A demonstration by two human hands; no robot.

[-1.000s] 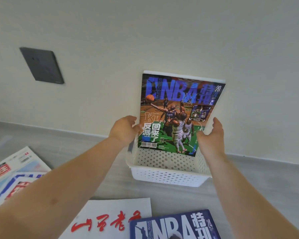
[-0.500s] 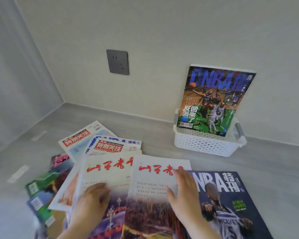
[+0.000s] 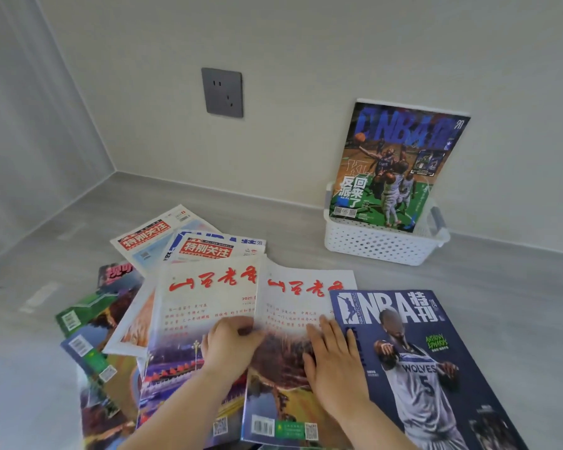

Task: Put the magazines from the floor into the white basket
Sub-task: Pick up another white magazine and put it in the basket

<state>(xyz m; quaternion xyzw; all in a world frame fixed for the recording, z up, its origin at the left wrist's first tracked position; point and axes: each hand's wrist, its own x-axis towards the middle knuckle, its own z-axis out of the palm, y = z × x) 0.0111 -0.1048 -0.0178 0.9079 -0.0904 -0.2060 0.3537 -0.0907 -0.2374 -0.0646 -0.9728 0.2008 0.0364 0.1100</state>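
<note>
Kneeling over the spread of magazines on the grey floor, I have both hands down on the middle one, a white-topped magazine with red brush characters. My left hand curls at its left edge, thumb on top and fingertips seemingly tucked under the cover, so that edge lifts a little off the matching red-character magazine lying just beside and partly beneath it. My right hand lies flat and open on the cover, fingers spread, pressing near its right side, close to the dark blue NBA magazine with the Wolves player that overlaps the middle one's right edge. Farther back lie two issues with red banner titles and, the second resting on another NBA issue whose top strip peeks out. To my left, more magazines fan out, one with a pink title and others showing barcodes. The white perforated basket stands against the wall, well apart from the pile, and one NBA magazine with a green court scene already stands upright in it, leaning back against the wall. A grey wall socket sits on the wall to the left of the basket
</note>
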